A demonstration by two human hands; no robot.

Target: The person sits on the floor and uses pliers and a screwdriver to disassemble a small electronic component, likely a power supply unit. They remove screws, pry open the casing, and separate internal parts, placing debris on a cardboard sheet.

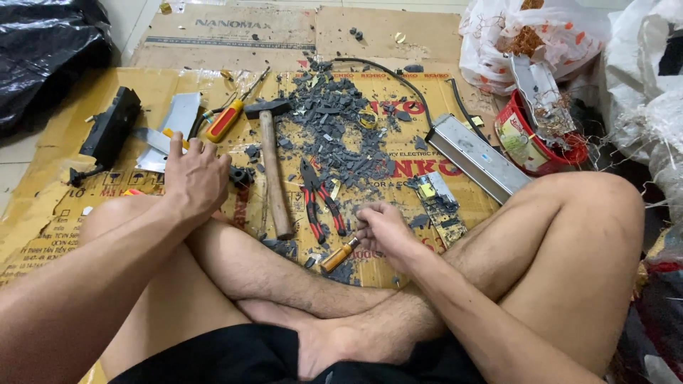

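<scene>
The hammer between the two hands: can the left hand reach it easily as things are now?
Probably yes. The hammer lies uncovered on the cardboard, just beside the left hand. Only a small black part sits between them, and the hand appears empty.

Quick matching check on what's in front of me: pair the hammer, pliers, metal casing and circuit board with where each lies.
1 hammer
2 pliers
3 metal casing
4 circuit board

a far right, by the red tub
b just right of the right hand
c beside the left hand
d between hammer and right hand

Pairs: 1-c, 2-d, 3-a, 4-b
</scene>
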